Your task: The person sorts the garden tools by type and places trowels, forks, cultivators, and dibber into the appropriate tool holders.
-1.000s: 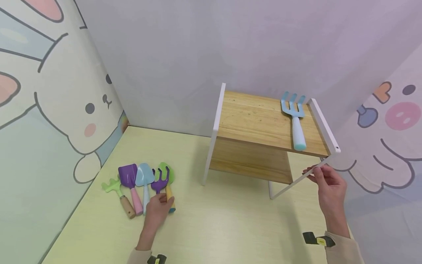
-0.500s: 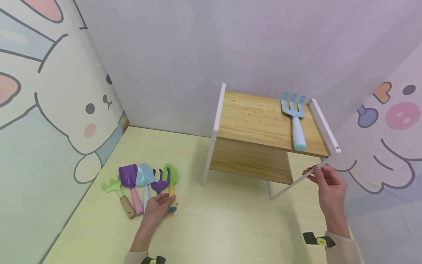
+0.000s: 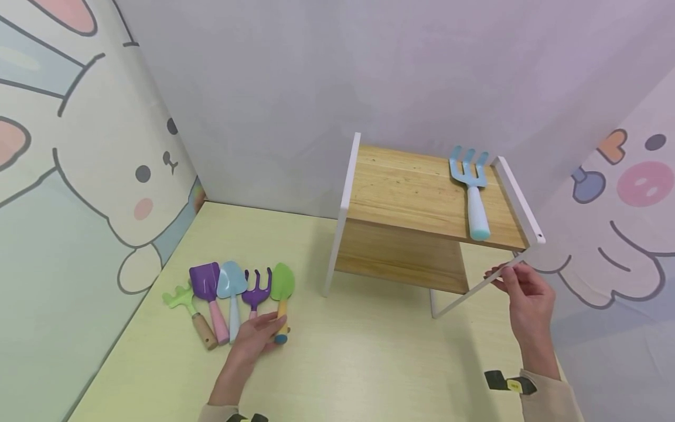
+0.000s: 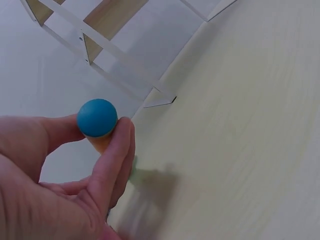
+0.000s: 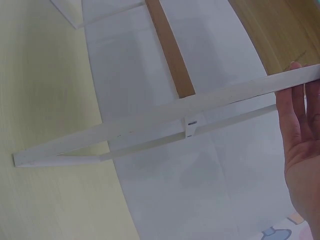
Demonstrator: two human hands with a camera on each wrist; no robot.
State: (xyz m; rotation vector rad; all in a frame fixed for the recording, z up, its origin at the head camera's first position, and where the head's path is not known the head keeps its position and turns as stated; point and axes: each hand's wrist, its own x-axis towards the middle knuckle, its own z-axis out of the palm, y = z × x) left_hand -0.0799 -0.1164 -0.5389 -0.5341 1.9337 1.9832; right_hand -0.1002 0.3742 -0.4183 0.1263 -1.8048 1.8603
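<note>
My left hand (image 3: 257, 339) pinches the yellow handle of a green toy trowel (image 3: 282, 282) between thumb and fingers. Its blue handle end (image 4: 97, 118) faces the left wrist camera. Just left of the trowel lies a purple hand fork (image 3: 256, 293), its pink handle mostly behind my left hand. On the right, my right hand (image 3: 529, 302) grips the white front leg (image 5: 145, 116) of a two-tier wooden shelf (image 3: 401, 184), thumb in front and fingers behind. A light-blue hand fork (image 3: 477, 205) lies on the upper board's right side, tines toward the back.
Farther left on the pale table (image 3: 364, 363) lie a light-blue trowel (image 3: 231, 287), a purple shovel (image 3: 207, 284) with a pink handle, and a green rake (image 3: 184, 296) with a wooden handle. A grey cloth backdrop (image 3: 263, 105) stands behind, with cartoon-printed panels at both sides.
My left hand has shifted the green trowel to the right, away from the purple fork that it partly lay behind. The right hand stays on the shelf leg.
</note>
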